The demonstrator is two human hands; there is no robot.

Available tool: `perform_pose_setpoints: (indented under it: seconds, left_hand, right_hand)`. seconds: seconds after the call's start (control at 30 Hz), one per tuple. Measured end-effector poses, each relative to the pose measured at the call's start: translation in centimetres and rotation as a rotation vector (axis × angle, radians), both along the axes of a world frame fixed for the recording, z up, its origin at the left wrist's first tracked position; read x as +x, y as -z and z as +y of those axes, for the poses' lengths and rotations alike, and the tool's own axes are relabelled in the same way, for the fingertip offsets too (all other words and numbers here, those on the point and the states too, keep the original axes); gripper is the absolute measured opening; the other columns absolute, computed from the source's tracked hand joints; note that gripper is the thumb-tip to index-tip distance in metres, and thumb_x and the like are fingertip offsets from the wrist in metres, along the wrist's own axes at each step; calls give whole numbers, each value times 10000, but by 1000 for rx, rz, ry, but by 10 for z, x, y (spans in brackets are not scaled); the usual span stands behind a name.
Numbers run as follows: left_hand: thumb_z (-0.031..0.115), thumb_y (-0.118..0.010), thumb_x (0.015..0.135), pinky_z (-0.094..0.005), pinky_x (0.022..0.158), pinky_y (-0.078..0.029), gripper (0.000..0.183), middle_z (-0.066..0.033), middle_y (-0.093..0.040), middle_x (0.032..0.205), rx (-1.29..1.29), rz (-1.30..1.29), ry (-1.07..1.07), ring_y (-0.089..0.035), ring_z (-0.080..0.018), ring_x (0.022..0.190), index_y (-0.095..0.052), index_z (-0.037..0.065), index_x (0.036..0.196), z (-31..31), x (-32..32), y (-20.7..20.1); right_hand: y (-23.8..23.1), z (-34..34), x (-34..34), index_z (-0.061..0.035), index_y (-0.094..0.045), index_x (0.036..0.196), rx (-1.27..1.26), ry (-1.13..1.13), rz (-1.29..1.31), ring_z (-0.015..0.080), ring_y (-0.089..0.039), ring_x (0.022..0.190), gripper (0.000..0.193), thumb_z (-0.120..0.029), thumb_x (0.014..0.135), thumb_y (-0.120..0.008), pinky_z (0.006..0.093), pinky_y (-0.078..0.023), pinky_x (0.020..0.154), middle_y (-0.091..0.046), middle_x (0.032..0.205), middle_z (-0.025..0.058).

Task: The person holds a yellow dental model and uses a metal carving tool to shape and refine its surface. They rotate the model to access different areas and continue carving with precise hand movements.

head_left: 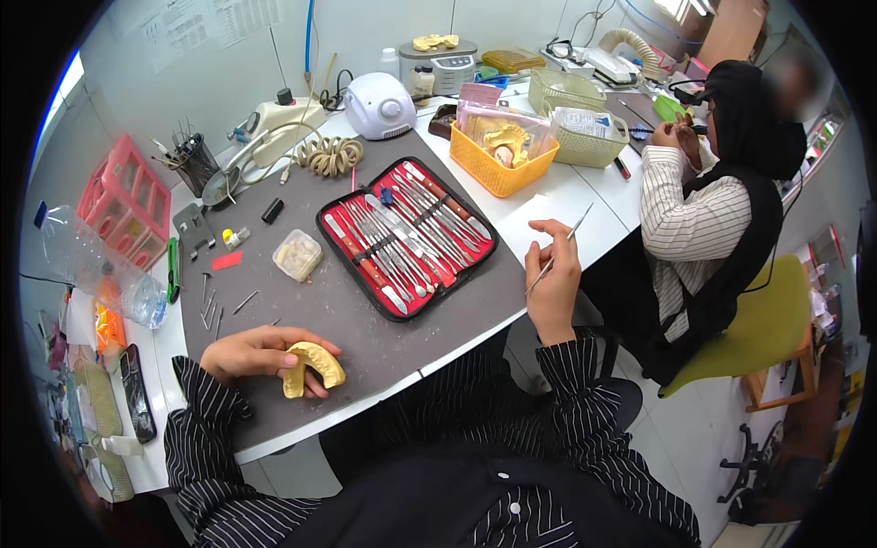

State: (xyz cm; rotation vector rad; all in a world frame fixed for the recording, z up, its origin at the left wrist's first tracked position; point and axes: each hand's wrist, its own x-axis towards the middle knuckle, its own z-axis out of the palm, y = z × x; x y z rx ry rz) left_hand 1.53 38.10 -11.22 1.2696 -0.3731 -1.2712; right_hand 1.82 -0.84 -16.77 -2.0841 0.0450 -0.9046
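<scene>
The left fingers (297, 337) hide part of the yellow arch-shaped cast (332, 369) — its underside is out of sight. Print on the wall sheets (183, 35) is illegible, and the lower edge cuts off the wearer's torso (416, 502).

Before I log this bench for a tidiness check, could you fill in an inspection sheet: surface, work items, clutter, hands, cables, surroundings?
Surface: grey mat on a white table; pale specks on the mat.
Work items: yellow horseshoe-shaped cast, slim metal tool, open red-lined case filled with tools.
Clutter: loose metal pieces, red strip and small clear tub, all left of the case.
Hands: left hand grips the cast; right hand holds the slim tool, apart from the cast.
Cables: coiled beige cord beyond the case.
Surroundings: seated co-worker at right; yellow basket beyond the case.
</scene>
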Motion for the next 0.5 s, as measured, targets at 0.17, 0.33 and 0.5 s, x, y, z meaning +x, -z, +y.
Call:
perform_pose_setpoints:
  seconds: [0.17, 0.33, 0.5]
  left_hand:
    - [219, -483, 990, -380, 927, -502, 540, -282, -539, 1235, -128, 124, 117, -630, -306, 1059, -322, -115, 1382, 18, 14, 15]
    - [233, -473, 990, -399, 936, -497, 580, -313, -554, 1194, -148, 160, 52, -573, -361, 1153, -290, -167, 1368, 32, 13, 27]
    - [252, -571, 935, -422, 816, -555, 636, -331, -595, 1089, -121, 111, -106, -580, -430, 1117, -337, -196, 1320, 22, 8, 22]
  right_hand:
    - [5, 0, 6, -46, -608, 1003, 20, 10, -76, 203, -577, 669, 240, 83, 810, -545, 306, -464, 592, -602, 1014, 116]
    - [10, -4, 7, -49, -612, 1014, 2, -19, -164, 240, -617, 788, 257, 87, 806, -549, 305, -481, 597, -598, 1014, 137]
    - [6, -3, 1, -40, -602, 1046, 61, 7, -131, 228, -601, 734, 269, 84, 816, -535, 297, -479, 585, -588, 1057, 145]
